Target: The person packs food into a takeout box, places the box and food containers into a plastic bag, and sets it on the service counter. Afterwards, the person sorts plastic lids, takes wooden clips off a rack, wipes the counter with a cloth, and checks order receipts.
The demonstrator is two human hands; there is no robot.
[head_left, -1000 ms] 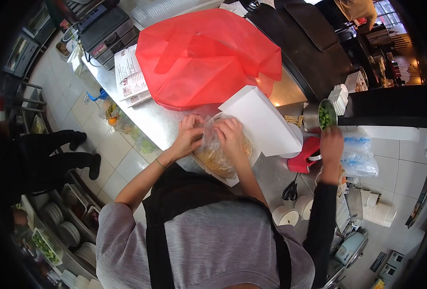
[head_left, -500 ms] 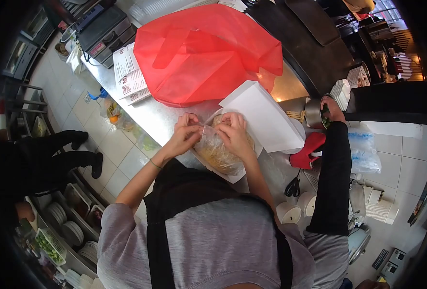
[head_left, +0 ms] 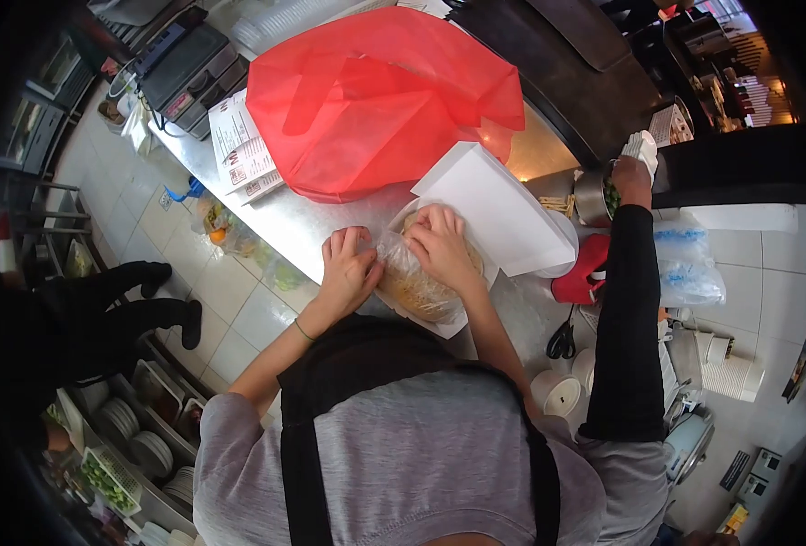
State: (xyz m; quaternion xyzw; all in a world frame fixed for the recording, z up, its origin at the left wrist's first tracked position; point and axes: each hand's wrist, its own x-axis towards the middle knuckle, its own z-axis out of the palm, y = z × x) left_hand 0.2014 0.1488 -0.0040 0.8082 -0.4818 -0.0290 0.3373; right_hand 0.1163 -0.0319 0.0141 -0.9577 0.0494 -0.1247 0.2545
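A clear plastic bag (head_left: pixel 401 266) of pale yellowish food lies inside an open white takeaway box (head_left: pixel 508 218), whose lid is folded back to the right. My left hand (head_left: pixel 348 271) is at the bag's left edge, fingers curled and the thumb against the plastic. Over the upper part of the bag, my right hand (head_left: pixel 439 244) bends its fingers down onto the plastic; its fingertips are partly hidden. Just beyond the box spreads a large red fabric bag (head_left: pixel 376 100).
A co-worker's black-sleeved arm (head_left: pixel 626 309) reaches in at right to white stacked items (head_left: pixel 641 150) beside a metal pot (head_left: pixel 592 198). Scissors (head_left: pixel 562 341), a red object (head_left: pixel 580 271) and lidded tubs (head_left: pixel 556 391) are nearby. Printed papers (head_left: pixel 242 150) lie left.
My left hand has come away from the right one, widening the gap over the plastic bag. The co-worker's hand has moved from the metal pot to the white stacked items.
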